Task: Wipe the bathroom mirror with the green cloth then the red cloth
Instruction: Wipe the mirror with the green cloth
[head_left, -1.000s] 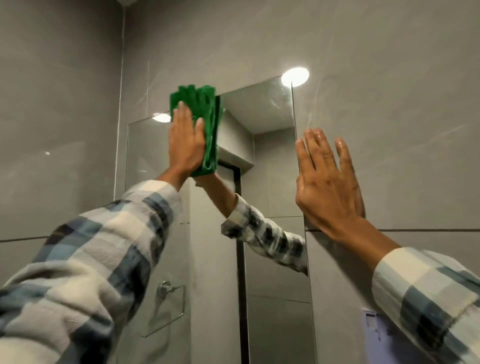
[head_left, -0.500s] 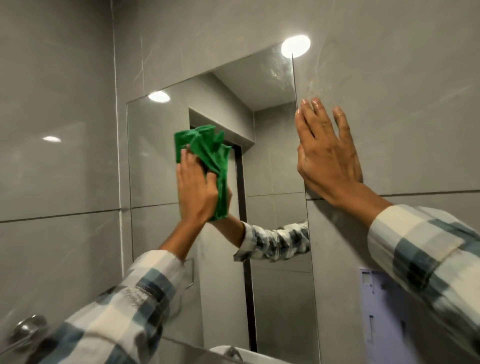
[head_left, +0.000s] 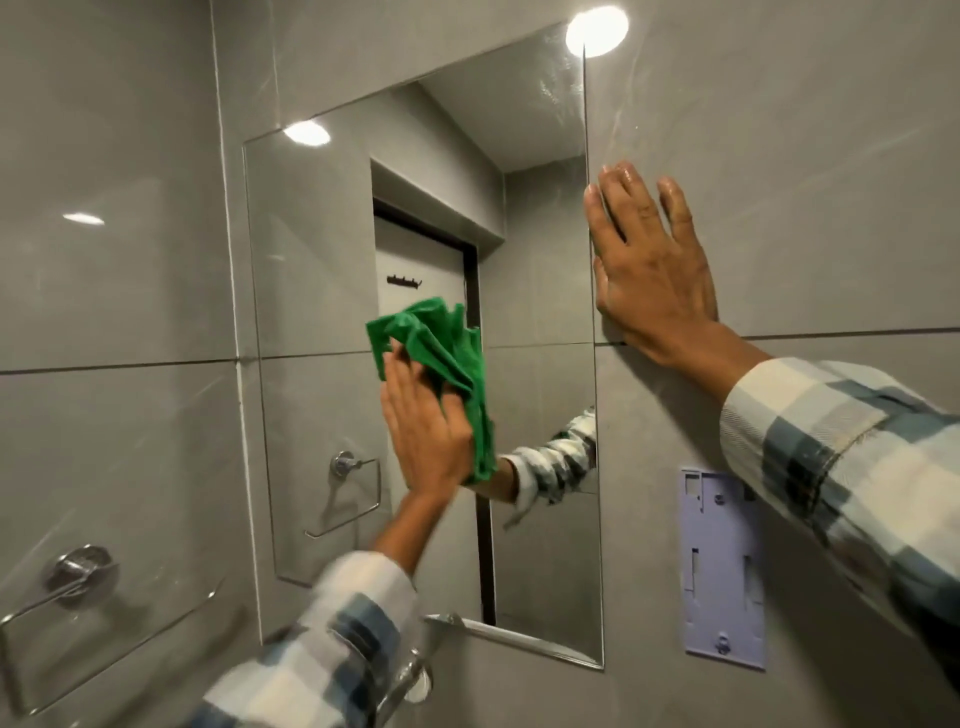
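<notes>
The frameless mirror (head_left: 311, 291) hangs on the grey tiled wall. My left hand (head_left: 423, 431) presses a crumpled green cloth (head_left: 441, 353) flat against the glass near the mirror's middle, and its reflection meets it from the other side. My right hand (head_left: 649, 270) lies flat, fingers spread, on the tiles just right of the mirror's right edge, holding nothing. No red cloth is in view.
A chrome towel ring (head_left: 78, 571) is fixed to the left wall, and its reflection shows in the mirror. A pale purple plastic wall plate (head_left: 722, 566) sits right of the mirror, below my right arm. A chrome fitting (head_left: 410, 680) shows under the mirror's lower edge.
My left hand has slid the green cloth down the glass from the top edge to the middle. The right hand has stayed flat on the wall. My view has tilted downward.
</notes>
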